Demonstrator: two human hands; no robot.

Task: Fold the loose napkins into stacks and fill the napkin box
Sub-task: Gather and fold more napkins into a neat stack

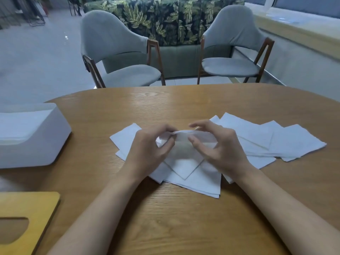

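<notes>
Several loose white napkins lie fanned across the middle and right of the wooden table. One napkin is lifted at its far edge over the pile. My left hand pinches that raised edge at the left. My right hand holds the same edge at the right, thumb under and fingers over. The white napkin box stands at the left of the table, with a stack of napkins inside it. Its wooden lid with a slot lies flat at the near left.
Two grey chairs with wooden legs, a left chair and a right chair, stand beyond the table's far edge. A leaf-patterned sofa is behind them. Bare tabletop lies between my forearms and the near edge.
</notes>
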